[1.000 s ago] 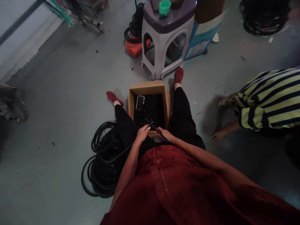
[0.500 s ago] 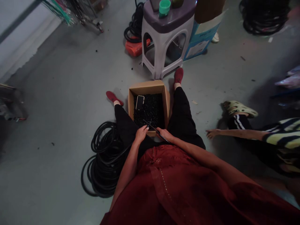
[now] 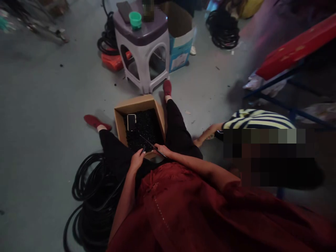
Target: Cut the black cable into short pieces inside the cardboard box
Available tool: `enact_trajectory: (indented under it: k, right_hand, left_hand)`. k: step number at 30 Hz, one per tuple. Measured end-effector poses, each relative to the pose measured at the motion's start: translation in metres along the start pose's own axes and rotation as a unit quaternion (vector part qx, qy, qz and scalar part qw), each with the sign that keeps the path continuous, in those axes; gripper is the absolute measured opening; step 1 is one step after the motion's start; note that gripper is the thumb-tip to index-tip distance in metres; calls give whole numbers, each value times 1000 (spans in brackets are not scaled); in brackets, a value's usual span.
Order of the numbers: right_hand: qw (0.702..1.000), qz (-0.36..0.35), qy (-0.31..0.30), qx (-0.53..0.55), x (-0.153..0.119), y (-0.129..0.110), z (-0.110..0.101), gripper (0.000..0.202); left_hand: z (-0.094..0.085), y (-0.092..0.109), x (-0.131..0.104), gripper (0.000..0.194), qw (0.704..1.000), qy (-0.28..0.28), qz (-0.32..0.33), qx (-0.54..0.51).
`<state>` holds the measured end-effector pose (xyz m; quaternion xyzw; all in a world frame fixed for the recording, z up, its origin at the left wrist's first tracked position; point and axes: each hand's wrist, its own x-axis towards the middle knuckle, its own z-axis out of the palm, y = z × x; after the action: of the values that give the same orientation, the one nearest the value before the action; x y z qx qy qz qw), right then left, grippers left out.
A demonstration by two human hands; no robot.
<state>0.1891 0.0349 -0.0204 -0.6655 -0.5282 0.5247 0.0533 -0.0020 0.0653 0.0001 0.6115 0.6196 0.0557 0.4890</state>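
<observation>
My left hand [image 3: 137, 160] is closed around a short black piece [image 3: 142, 150] that looks like the end of a tube, above the near edge of a cardboard box [image 3: 120, 122]. Whether this piece joins the coil of black hose [image 3: 88, 175] beside my left leg, I cannot tell. My right hand [image 3: 162, 150] grips a long, thin, dark tool [image 3: 147, 141] pointing forward over the box; its exact kind is unclear. Small black pieces [image 3: 148, 124] fill the bottom of the box, and a phone [image 3: 131, 122] lies on them.
Beyond the box stands a grey stool [image 3: 143, 57] with a green cup [image 3: 135, 20]. Behind it are a blue carton [image 3: 180, 52], an orange-red bag [image 3: 112, 61] and another black coil [image 3: 223, 29]. A person in a striped shirt [image 3: 258, 119] crouches at right, near a red-topped frame [image 3: 296, 49].
The view has swung right, so everything sits further left. My hands are slightly further apart, the black piece now clear of the tool. The person at right has bent lower, their hand nearer my right knee.
</observation>
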Motion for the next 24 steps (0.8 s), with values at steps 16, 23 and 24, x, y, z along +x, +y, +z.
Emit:
enact_trajectory:
  k: [16, 23, 24]
  right_hand:
    - [967, 1, -5, 254, 7, 8, 0, 33]
    - [925, 1, -35, 378, 6, 1, 4, 24]
    - [921, 3, -39, 389, 5, 0, 3, 26]
  left_hand:
    - [5, 29, -9, 46, 993, -93, -45, -50]
    - [15, 35, -22, 37, 989, -109, -38, -89]
    - [16, 34, -24, 39, 989, -110, -39, -92]
